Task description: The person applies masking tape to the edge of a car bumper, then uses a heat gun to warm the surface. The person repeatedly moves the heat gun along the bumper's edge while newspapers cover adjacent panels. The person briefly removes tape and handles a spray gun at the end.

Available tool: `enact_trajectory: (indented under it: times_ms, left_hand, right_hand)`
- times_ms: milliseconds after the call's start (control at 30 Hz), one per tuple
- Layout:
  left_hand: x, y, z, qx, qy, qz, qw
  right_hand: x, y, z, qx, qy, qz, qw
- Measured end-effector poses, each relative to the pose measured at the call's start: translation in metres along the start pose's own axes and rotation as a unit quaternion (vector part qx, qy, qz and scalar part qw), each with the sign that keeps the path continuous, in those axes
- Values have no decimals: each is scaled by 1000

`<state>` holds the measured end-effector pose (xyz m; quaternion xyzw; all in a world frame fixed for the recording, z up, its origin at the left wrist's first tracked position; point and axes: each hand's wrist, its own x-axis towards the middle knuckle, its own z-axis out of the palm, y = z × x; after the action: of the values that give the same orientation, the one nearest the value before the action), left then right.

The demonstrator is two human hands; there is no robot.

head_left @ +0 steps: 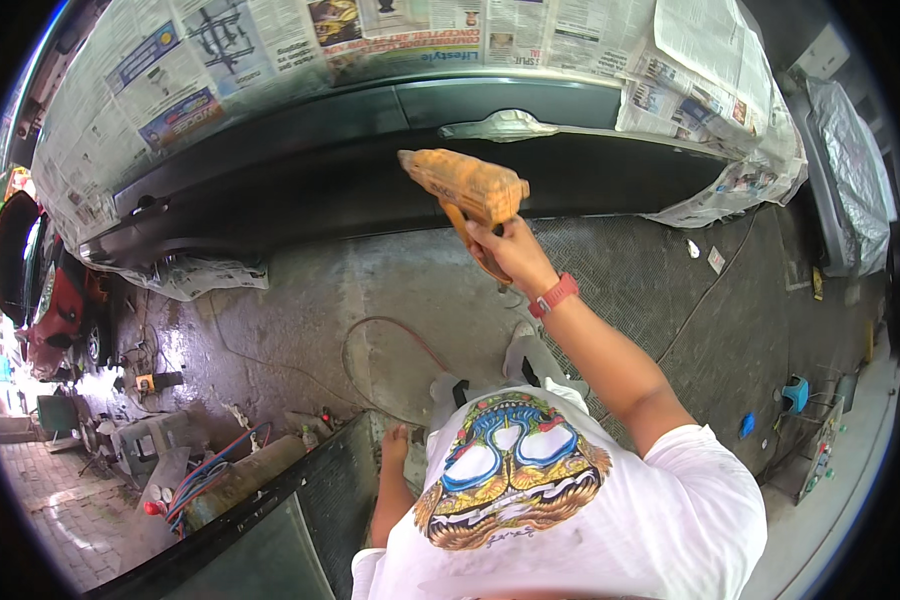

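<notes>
I see the right hand [515, 250] wrapped round an orange tool [465, 183] near twelve o'clock. I can't quite tell if the left hand [396, 446], near seven, is open.

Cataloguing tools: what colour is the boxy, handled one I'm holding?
The boxy, handled tool is mottled orange, clearest in the head view.

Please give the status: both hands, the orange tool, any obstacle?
Right hand gripping orange tool. Left hand lowered, grip unclear. Tool held in front of dark car panel. Hose looped on floor.
</notes>
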<state>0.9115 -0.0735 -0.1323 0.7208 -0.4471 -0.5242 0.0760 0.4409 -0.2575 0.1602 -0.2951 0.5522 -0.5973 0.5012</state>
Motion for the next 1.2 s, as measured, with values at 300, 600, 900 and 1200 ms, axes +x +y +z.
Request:
enact_trajectory:
  times_ms: [300, 600, 900, 1200]
  left_hand:
    - [-14, -149, -62, 176, -109, 11, 978]
    - [21, -138, -120, 157, -70, 30, 985]
    - [46, 221, -119, -25, -43, 245, 968]
    - [-50, 515, -87, -188, -201, 386, 881]
  right_hand:
    - [11, -41, -17, 76, 154, -57, 983]
    - [-5, -76, -119, -9, 357, -142, 923]
    - [32, -77, -50, -39, 247, -163, 954]
    - [49, -54, 109, -107, 16, -180, 978]
